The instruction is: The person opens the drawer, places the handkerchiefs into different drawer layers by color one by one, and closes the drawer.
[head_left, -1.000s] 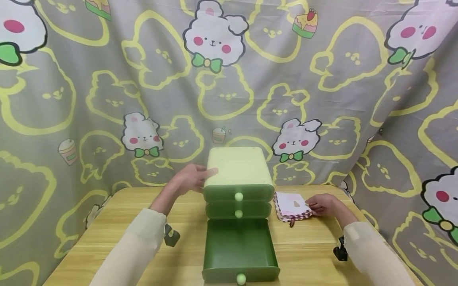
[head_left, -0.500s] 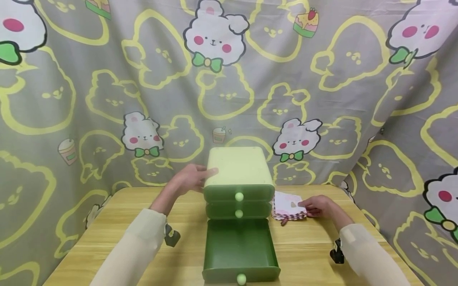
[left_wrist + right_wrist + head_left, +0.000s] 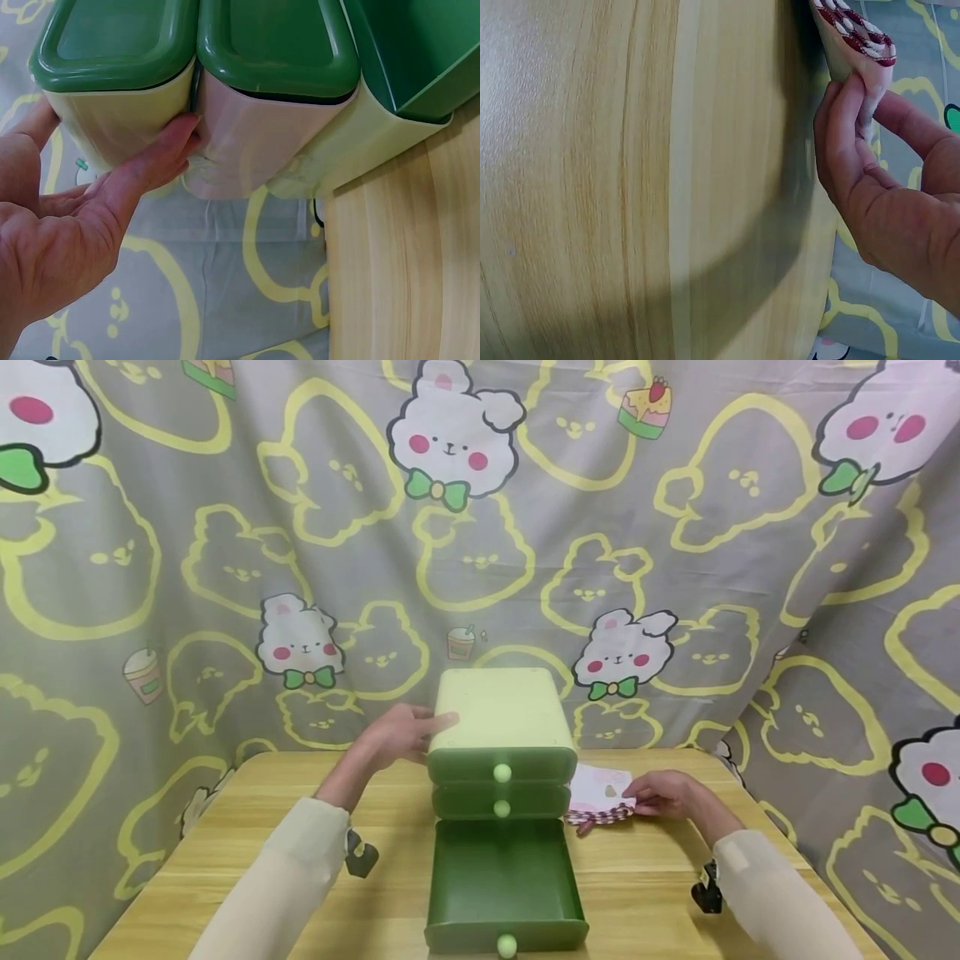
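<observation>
My left hand [image 3: 401,732] holds the upper left side of a small drawer cabinet [image 3: 498,706] with a pale yellow top and green drawers. The left wrist view has my left hand [image 3: 82,217] around the top tier [image 3: 124,124], its fingertips at the gap above the pink tier [image 3: 255,135]. The bottom drawer [image 3: 504,872] is pulled out, with nothing visible inside. My right hand [image 3: 663,793] pinches a folded white-and-pink cloth [image 3: 600,789] with a maroon checkered edge, just right of the cabinet. Close up, my right hand [image 3: 885,180] grips the cloth's corner [image 3: 859,52] between thumb and fingers.
Everything stands on a wooden table [image 3: 645,885]. A grey curtain [image 3: 480,568] with rabbit prints hangs behind and at both sides. The two upper drawers, with round knobs such as the top knob [image 3: 502,772], are pushed in.
My right hand has moved the folded cloth left, and its left part is now behind the cabinet's right edge. The left hand and the cabinet stay put.
</observation>
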Demonstrator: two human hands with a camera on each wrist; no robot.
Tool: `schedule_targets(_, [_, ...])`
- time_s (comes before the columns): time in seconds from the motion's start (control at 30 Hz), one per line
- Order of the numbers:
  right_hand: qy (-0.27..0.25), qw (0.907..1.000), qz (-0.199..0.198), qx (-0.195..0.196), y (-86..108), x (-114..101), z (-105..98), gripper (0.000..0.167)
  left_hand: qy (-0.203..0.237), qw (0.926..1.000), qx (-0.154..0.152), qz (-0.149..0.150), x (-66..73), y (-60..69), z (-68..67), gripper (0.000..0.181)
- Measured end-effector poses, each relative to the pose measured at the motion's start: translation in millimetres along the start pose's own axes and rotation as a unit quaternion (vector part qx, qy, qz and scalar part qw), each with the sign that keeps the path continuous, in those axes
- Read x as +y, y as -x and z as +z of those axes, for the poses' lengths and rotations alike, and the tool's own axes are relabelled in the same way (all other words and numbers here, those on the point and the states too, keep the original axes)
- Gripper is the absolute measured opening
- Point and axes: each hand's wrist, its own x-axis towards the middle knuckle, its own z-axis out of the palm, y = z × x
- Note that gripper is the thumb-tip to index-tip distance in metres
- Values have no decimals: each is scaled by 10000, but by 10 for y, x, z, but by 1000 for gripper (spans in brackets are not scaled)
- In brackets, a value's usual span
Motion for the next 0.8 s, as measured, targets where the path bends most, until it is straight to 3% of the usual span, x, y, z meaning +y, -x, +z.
schedule_targets(0.17, [-247,9993,-90,-258,22,-21,-4,22,-60,10000,31,-42,14,8,1,86])
schedule_targets(0.57, [-517,9969,-413,-427,117,-114,20,17,-41,10000,3,-52,3,15,8,86])
schedule_targets(0.8, [-447,9961,-697,-315,238,-225,-8,24,-92,9999,22,-74,11,24,-3,90])
